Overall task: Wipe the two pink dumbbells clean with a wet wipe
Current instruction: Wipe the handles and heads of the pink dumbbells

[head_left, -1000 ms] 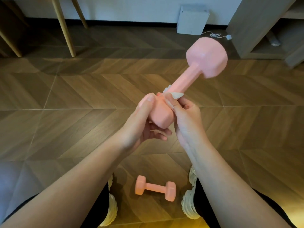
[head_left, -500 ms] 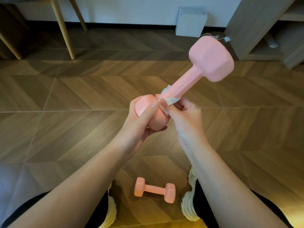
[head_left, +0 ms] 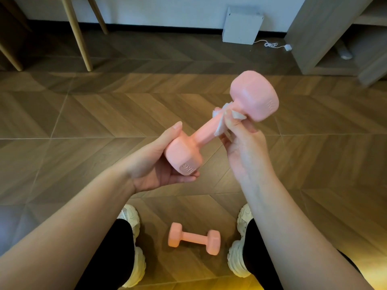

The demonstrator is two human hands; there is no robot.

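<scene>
My left hand (head_left: 155, 164) cups the lower head of the raised dumbbell (head_left: 204, 133), my right hand (head_left: 245, 147) pinches the wet wipe (head_left: 219, 124) round its handle under the upper head, where I should twist firmly; the second dumbbell (head_left: 193, 238) lies between my shoes (head_left: 236, 258).

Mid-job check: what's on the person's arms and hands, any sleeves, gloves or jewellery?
Nothing worn shows. The left hand and right hand are ungloved, with no rings visible. The left forearm and right forearm are bare, with no sleeves, watch or bracelet in view.
</scene>
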